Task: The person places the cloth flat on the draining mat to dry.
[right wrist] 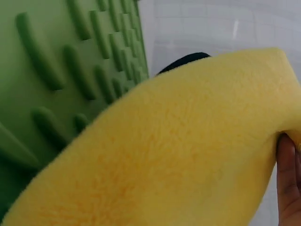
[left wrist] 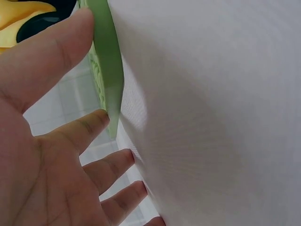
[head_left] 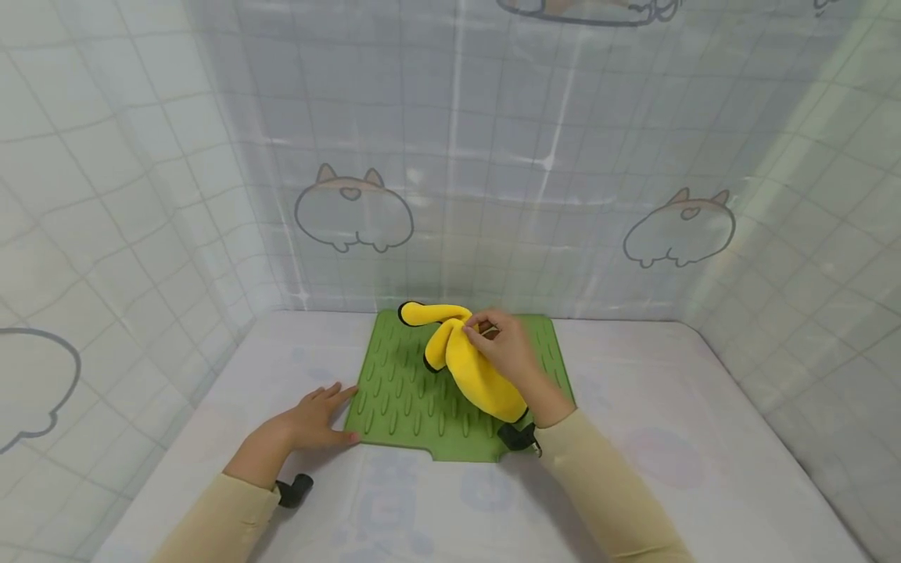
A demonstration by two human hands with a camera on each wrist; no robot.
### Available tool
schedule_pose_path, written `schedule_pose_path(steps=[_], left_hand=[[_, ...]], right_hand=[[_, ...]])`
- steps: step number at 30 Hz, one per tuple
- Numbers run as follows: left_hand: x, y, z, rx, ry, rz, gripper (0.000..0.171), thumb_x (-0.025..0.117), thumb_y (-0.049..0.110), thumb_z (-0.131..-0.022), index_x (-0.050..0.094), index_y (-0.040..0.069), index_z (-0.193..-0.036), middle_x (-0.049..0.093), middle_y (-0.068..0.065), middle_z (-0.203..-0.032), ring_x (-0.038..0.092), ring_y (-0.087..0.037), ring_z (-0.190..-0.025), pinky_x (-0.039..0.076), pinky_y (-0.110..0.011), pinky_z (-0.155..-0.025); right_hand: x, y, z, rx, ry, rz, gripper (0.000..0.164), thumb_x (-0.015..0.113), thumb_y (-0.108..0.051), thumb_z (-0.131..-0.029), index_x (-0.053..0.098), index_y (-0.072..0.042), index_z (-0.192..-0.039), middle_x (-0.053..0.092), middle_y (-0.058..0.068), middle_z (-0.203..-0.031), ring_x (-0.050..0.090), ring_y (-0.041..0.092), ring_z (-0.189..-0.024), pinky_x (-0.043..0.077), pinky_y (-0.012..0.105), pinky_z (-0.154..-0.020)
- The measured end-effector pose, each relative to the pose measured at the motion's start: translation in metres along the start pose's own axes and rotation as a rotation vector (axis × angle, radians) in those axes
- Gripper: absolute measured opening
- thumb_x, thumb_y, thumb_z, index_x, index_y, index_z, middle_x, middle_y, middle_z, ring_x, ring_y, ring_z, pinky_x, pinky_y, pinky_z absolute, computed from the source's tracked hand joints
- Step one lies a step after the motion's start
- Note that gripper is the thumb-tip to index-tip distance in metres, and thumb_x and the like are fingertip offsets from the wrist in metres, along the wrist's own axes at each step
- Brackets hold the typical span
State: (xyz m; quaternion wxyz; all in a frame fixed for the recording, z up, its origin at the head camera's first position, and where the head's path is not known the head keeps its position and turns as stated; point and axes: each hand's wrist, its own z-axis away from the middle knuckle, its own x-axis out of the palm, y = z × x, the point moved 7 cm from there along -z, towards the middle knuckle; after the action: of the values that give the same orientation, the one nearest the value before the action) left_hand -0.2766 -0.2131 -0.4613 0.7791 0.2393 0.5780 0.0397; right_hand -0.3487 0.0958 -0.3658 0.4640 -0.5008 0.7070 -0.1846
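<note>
A plush yellow cleaning cloth (head_left: 479, 379) with dark edging hangs in folds over a green ridged draining mat (head_left: 394, 383). The thumb and fingers of my right hand (head_left: 508, 348) pinch it near its top. In the right wrist view the fluffy cloth (right wrist: 174, 141) fills much of the picture, and most of that hand is out of sight. My left hand (head_left: 317, 418) is spread at the mat's left edge, its fingers extended. The left wrist view has the thumb and forefinger right at the mat's rim (left wrist: 109, 56), the other fingertips down on the white tabletop.
The mat lies on a white table (head_left: 633, 438) with faint prints. A tiled-pattern sheet (head_left: 493, 195) with cartoon animal drawings stands behind it, and similar sheets (head_left: 127, 234) enclose the sides. A small dark device (head_left: 296, 491) is worn at the left wrist.
</note>
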Motion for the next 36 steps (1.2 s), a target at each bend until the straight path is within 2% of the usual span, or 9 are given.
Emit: schedule_pose_path(steps=[10,13,17,24,29,36], left_hand=[[-0.001,0.002,0.000,-0.027,-0.005,-0.003,0.091,0.076,0.049,-0.085,0.036,0.004,-0.154,0.026,-0.033,-0.157,0.020,-0.061,-0.140,0.025,-0.076,-0.106],[0.001,0.000,-0.001,-0.032,-0.007,0.000,0.091,0.075,0.050,-0.086,0.036,0.005,-0.155,0.025,-0.032,-0.157,0.019,-0.061,-0.141,0.024,-0.076,-0.106],[0.000,0.000,-0.001,-0.024,-0.005,-0.001,0.091,0.075,0.049,-0.085,0.036,0.005,-0.155,0.026,-0.033,-0.157,0.020,-0.061,-0.140,0.024,-0.076,-0.105],[0.001,0.001,-0.001,-0.010,-0.001,-0.006,0.090,0.076,0.048,-0.085,0.037,0.004,-0.154,0.027,-0.034,-0.156,0.021,-0.062,-0.139,0.026,-0.076,-0.105],[0.004,-0.001,0.000,-0.019,-0.002,0.001,0.091,0.075,0.049,-0.086,0.036,0.005,-0.155,0.026,-0.033,-0.157,0.020,-0.061,-0.140,0.024,-0.076,-0.105],[0.005,-0.001,0.002,-0.020,-0.005,-0.003,0.091,0.074,0.049,-0.087,0.035,0.005,-0.155,0.025,-0.033,-0.157,0.020,-0.061,-0.140,0.024,-0.076,-0.106]], right_hand=[[0.022,0.030,0.000,0.211,-0.129,0.103,0.007,0.071,-0.026,-0.095,0.070,-0.020,-0.092,0.067,-0.004,-0.092,0.063,0.016,-0.083,0.055,0.030,-0.065],[0.026,0.039,0.002,0.302,-0.188,0.099,0.007,0.072,-0.026,-0.094,0.070,-0.020,-0.093,0.066,-0.002,-0.094,0.062,0.017,-0.082,0.054,0.030,-0.066],[0.032,0.047,0.005,0.373,-0.264,0.092,0.007,0.071,-0.025,-0.095,0.069,-0.018,-0.096,0.064,0.000,-0.096,0.061,0.018,-0.080,0.054,0.031,-0.068],[0.037,0.048,0.008,0.348,-0.314,0.077,0.004,0.069,-0.018,-0.097,0.068,-0.014,-0.097,0.065,0.001,-0.097,0.061,0.018,-0.082,0.054,0.031,-0.071],[0.033,0.043,0.012,0.285,-0.331,0.066,0.007,0.067,-0.018,-0.098,0.071,-0.015,-0.103,0.067,-0.001,-0.106,0.063,0.017,-0.093,0.056,0.032,-0.077],[0.021,0.034,0.017,0.219,-0.336,0.106,0.013,0.067,-0.019,-0.098,0.073,-0.015,-0.109,0.068,-0.001,-0.113,0.064,0.023,-0.104,0.057,0.036,-0.082]])
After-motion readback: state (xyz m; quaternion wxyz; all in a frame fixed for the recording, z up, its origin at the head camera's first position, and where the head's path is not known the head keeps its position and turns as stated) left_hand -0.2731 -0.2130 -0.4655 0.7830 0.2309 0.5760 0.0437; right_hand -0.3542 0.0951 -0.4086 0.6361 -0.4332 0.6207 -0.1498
